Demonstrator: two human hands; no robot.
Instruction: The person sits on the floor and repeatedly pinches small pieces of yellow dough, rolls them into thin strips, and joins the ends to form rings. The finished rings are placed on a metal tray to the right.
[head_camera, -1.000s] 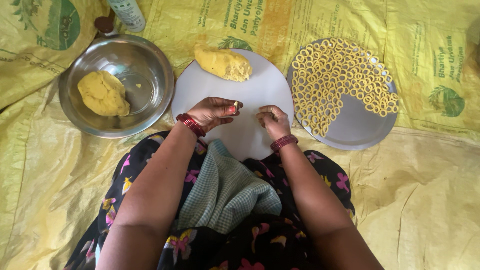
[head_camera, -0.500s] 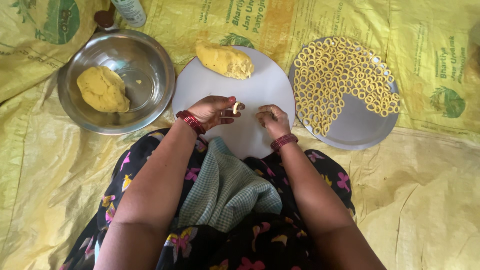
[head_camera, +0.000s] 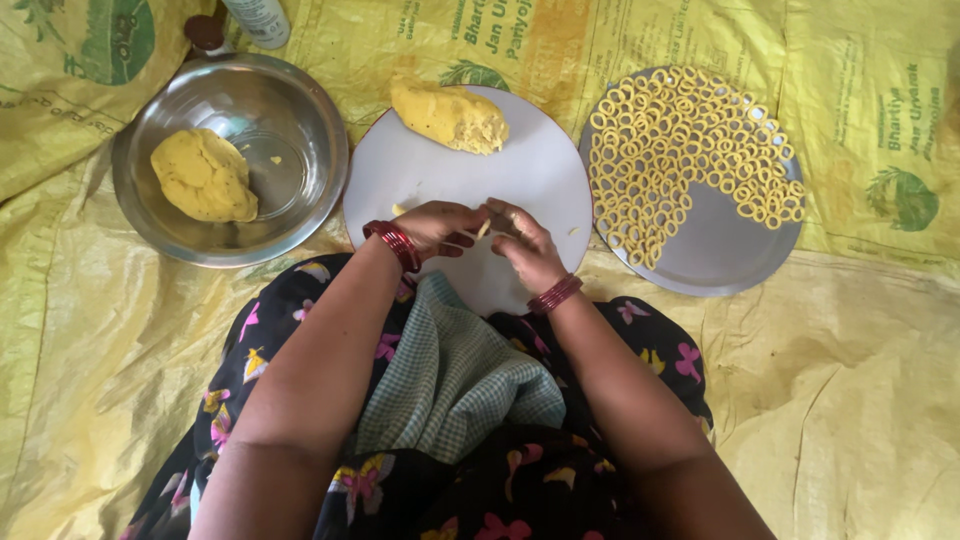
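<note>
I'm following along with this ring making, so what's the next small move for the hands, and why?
Probably curl the thin bit of dough into a ring. The left hand and right hand pinch it together over the white board, and the steel plate beside it already holds many such dough rings.

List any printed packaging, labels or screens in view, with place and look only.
Printed sack sheeting: spread under everything, yellow, with green lettering and round green emblems at top left and right.
Bottle: top edge, beyond the steel bowl, pale, cylindrical; label unclear.
No screens.
</note>
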